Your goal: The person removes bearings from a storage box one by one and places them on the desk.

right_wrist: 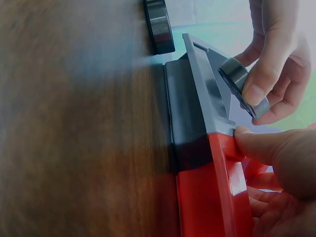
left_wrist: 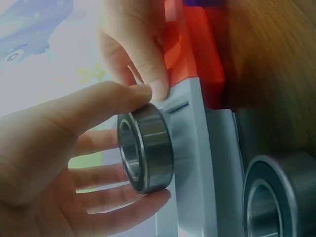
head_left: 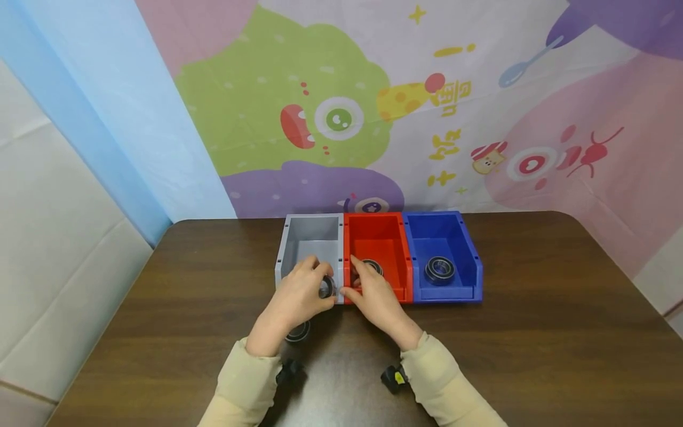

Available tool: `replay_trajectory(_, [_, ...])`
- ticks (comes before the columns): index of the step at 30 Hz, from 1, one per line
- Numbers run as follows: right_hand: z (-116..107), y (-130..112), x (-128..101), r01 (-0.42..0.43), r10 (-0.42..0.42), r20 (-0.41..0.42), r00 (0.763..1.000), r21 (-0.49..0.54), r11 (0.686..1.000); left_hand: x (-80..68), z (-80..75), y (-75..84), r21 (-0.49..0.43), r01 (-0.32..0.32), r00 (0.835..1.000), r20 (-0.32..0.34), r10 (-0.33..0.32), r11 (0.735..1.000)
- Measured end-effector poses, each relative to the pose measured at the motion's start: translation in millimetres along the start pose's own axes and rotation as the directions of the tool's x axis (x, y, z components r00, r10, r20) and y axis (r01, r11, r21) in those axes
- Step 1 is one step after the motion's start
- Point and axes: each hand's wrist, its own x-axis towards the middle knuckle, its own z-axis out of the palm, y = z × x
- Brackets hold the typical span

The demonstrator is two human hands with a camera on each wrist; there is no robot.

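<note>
My left hand [head_left: 305, 295] pinches a steel bearing [head_left: 326, 287] between thumb and fingers, just over the front lip of the grey bin [head_left: 312, 232]. The left wrist view shows that bearing [left_wrist: 145, 148] upright against the grey bin's wall [left_wrist: 197, 163]. My right hand [head_left: 372, 292] holds the front wall of the red bin [head_left: 401, 249], its thumb [right_wrist: 266, 148] on the rim where red meets grey and its fingers inside. A second bearing [head_left: 372, 265] lies in the red bin, partly hidden by those fingers.
A blue bin [head_left: 469, 261] on the right holds one bearing [head_left: 440, 270]. Another bearing [head_left: 297, 332] lies on the brown table [head_left: 533, 332] under my left wrist. A patterned cloth hangs behind the bins.
</note>
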Motion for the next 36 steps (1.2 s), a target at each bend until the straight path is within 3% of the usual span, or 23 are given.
replay_trajectory(14, [-1,-1,0,0.003,-0.003,-0.015,1.000,-0.027,1.000,-2.6,-4.3,10.6,0.029,-0.094,0.987,0.137,0.089,0.995])
replay_trajectory(25, [-1,-2,-1,0.008,-0.008,-0.021,1.000,-0.034,0.999,-5.4,-6.5,19.3,-0.039,-0.123,0.936,0.328,0.128,0.992])
replay_trajectory(32, [-1,-2,-1,-0.005,0.005,-0.010,1.000,-0.019,1.000,-8.6,-5.0,26.4,-0.055,-0.182,0.913,0.361,0.189,0.982])
replay_trajectory(36, [-1,-2,-2,-0.009,0.009,-0.005,1.000,-0.007,1.000,-10.3,-1.4,29.0,-0.039,-0.190,0.904,0.382,0.190,0.981])
